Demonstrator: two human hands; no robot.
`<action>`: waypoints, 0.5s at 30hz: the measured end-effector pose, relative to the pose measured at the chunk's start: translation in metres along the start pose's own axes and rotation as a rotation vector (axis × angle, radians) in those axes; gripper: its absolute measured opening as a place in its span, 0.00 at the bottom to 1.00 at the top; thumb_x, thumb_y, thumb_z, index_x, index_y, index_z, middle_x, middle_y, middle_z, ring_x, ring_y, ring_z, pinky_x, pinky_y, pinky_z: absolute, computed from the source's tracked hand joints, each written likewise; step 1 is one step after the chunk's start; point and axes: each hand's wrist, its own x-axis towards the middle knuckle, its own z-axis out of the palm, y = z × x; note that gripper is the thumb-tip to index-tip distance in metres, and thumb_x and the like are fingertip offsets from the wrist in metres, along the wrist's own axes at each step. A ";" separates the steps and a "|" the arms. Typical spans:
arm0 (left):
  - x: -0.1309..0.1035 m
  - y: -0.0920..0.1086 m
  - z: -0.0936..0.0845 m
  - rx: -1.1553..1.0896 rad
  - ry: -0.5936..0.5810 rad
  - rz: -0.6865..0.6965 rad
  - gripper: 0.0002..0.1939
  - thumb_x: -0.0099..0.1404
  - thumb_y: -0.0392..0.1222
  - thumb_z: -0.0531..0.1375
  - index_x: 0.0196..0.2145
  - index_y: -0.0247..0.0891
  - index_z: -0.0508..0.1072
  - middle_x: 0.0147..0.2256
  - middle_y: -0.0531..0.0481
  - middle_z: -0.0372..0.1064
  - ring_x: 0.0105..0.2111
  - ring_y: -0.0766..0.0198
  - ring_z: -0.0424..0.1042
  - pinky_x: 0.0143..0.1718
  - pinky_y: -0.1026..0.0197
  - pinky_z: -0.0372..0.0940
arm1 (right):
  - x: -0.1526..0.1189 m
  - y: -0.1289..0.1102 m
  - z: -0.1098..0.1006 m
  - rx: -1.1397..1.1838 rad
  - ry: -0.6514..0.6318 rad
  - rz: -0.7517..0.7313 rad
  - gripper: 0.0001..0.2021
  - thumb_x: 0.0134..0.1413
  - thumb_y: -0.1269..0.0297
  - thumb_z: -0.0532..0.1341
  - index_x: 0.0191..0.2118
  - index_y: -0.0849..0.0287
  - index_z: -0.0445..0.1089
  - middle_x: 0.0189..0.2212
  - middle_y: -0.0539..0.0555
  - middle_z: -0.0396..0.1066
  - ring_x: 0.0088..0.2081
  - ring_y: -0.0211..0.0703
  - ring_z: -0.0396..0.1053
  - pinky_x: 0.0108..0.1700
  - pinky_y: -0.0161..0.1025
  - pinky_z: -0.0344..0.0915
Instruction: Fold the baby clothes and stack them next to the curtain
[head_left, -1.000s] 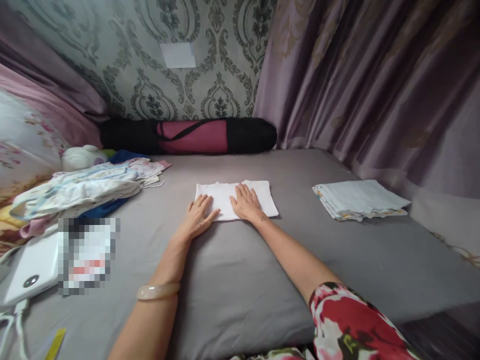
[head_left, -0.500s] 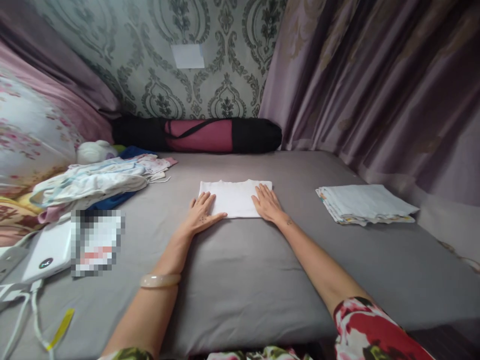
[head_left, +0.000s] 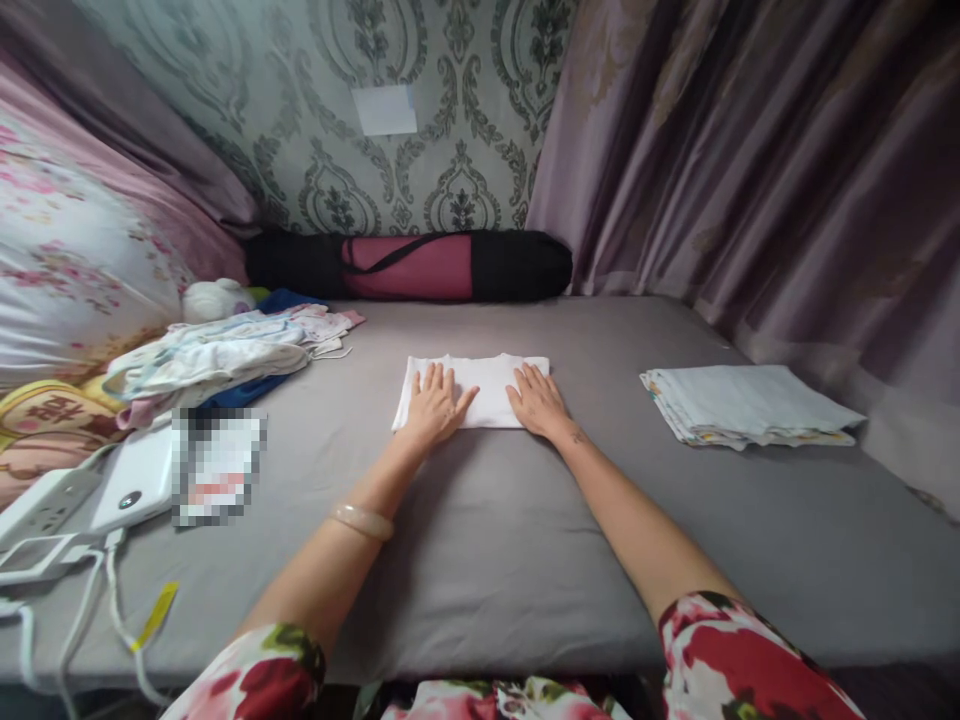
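Note:
A folded white cloth (head_left: 491, 385) lies flat on the grey sheet (head_left: 510, 560) in front of me. My left hand (head_left: 436, 402) rests palm down on its left part, fingers stretched and thumb pointing right. On the cloth's right part lies my right hand (head_left: 538, 400), also flat with its fingers spread. Neither hand grips anything. The palms cover parts of the cloth, so whether it is a garment or a plain piece of fabric I cannot tell.
To the right is a folded light cloth stack (head_left: 750, 400). On the left lie heaped baby clothes (head_left: 217, 350), a white power bank (head_left: 139, 475), a power strip (head_left: 52, 505) and cables. A long black and maroon bag (head_left: 409, 268) lies along the wall.
My left hand has moved right and inward on the cloth, baring the cloth's left edge. My right hand stays nearly in place. The view has shifted slightly.

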 end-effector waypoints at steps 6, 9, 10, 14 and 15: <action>0.001 0.027 0.019 -0.010 0.021 0.090 0.40 0.70 0.62 0.39 0.65 0.27 0.53 0.66 0.33 0.46 0.67 0.48 0.42 0.65 0.44 0.38 | 0.001 0.000 0.000 0.014 -0.005 0.000 0.29 0.67 0.55 0.41 0.67 0.67 0.50 0.68 0.61 0.44 0.69 0.50 0.39 0.67 0.49 0.37; 0.000 0.024 0.024 -0.005 0.014 0.090 0.39 0.70 0.62 0.39 0.65 0.28 0.53 0.66 0.32 0.46 0.67 0.46 0.44 0.65 0.42 0.40 | 0.000 0.000 -0.001 0.019 -0.018 0.003 0.29 0.67 0.55 0.41 0.67 0.68 0.50 0.68 0.61 0.43 0.69 0.50 0.39 0.67 0.49 0.37; 0.000 0.024 0.025 -0.006 0.013 0.090 0.39 0.70 0.62 0.40 0.65 0.28 0.53 0.66 0.32 0.46 0.67 0.45 0.44 0.64 0.41 0.40 | 0.000 -0.001 -0.001 0.017 -0.024 0.005 0.29 0.67 0.55 0.41 0.67 0.68 0.50 0.68 0.62 0.43 0.69 0.50 0.39 0.66 0.48 0.37; 0.003 0.021 0.020 -0.027 0.020 0.115 0.37 0.69 0.62 0.43 0.63 0.30 0.57 0.64 0.31 0.50 0.65 0.44 0.49 0.62 0.41 0.45 | 0.003 -0.002 -0.010 -0.006 -0.036 -0.010 0.28 0.67 0.54 0.43 0.65 0.67 0.54 0.67 0.64 0.48 0.67 0.53 0.45 0.65 0.49 0.40; 0.006 0.019 0.018 -0.037 0.028 0.128 0.35 0.69 0.62 0.43 0.61 0.31 0.59 0.63 0.32 0.54 0.63 0.44 0.53 0.61 0.42 0.48 | 0.006 -0.002 -0.014 -0.014 -0.026 -0.021 0.27 0.67 0.53 0.44 0.63 0.66 0.58 0.65 0.64 0.53 0.65 0.53 0.49 0.64 0.49 0.42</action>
